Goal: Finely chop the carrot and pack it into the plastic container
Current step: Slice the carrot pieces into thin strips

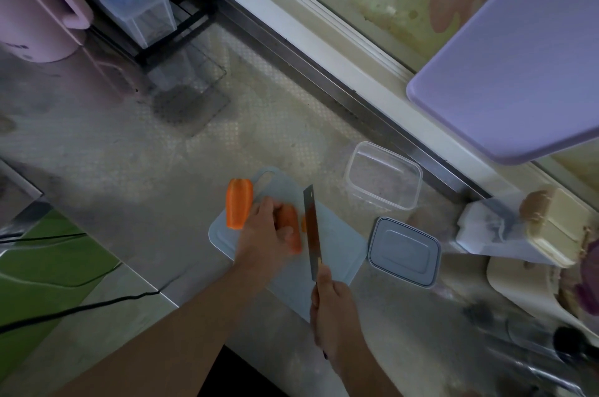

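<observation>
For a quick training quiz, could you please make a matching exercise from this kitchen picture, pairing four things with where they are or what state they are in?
Things:
1. Knife
2. Plastic container
3. Blue-grey lid
4. Loose carrot piece

Places or states:
A. Lies flat on the counter, right of the cutting board
B. Stands open and empty behind the lid
C. Held by the right hand, blade beside the carrot under the left hand
D. Rests at the board's left edge, untouched

Pairs: 1-C, 2-B, 3-A, 4-D

pink kettle (35, 7), lilac board (518, 66), black cable (81, 306), clear bin (136, 4)
</observation>
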A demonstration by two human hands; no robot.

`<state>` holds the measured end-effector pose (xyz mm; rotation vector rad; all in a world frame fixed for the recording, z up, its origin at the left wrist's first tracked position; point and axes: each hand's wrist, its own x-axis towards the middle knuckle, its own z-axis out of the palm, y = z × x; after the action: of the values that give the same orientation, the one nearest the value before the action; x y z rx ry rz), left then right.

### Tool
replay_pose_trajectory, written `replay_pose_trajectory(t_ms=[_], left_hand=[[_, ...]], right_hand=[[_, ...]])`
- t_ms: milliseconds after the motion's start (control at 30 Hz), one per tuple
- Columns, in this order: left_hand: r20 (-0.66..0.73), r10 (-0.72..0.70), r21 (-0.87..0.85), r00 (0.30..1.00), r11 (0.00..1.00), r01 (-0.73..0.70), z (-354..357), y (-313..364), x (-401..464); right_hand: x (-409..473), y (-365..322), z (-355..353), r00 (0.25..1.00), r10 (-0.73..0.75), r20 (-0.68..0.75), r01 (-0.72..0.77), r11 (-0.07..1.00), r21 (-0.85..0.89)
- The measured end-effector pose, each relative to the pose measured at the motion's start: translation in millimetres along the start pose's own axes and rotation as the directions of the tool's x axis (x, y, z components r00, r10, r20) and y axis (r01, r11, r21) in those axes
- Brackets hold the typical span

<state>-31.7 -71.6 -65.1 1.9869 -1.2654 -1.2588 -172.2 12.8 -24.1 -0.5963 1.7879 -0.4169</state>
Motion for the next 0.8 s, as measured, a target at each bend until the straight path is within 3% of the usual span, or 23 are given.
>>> replay_pose_trajectory(t_ms=[333, 800], left_hand=[[-0.006, -0.008, -0.001, 1.0, 1.0, 0.008, -0.4, 1.4, 1.8], [-0.017, 0.02, 0.008, 1.0, 1.0, -0.02, -1.2, 2.9, 0.2]], right_hand=[[-4.5, -23.9, 4.1, 0.998, -0.003, 0.065, 0.001, 1.0, 0.026], [-6.4, -6.9, 8.4, 0.998, 0.044, 0.035, -0.042, 0.998, -0.057]])
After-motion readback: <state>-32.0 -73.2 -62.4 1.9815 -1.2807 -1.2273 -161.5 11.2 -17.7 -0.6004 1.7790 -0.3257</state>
